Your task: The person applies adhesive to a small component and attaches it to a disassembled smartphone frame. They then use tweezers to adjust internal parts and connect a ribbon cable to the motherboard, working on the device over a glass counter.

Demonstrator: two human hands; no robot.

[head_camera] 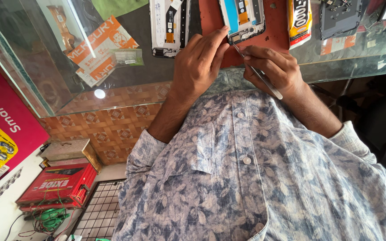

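Metal tweezers point(260, 73), pinched in the right hand point(271, 67), touch the opened phone point(243, 18) (left hand point(199, 60) steadying it).

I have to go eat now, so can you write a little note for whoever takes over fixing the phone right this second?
Left hand: fingertips press the lower edge of the opened phone, steadying it on the red mat.
Right hand: grips metal tweezers, tip at the phone's bottom edge.
Nearby on the glass counter: a second opened phone frame, a glue tube, a dark back cover.
Done: the phone is open, its insides showing.
Left: the work at the bottom edge; the phone is not closed.
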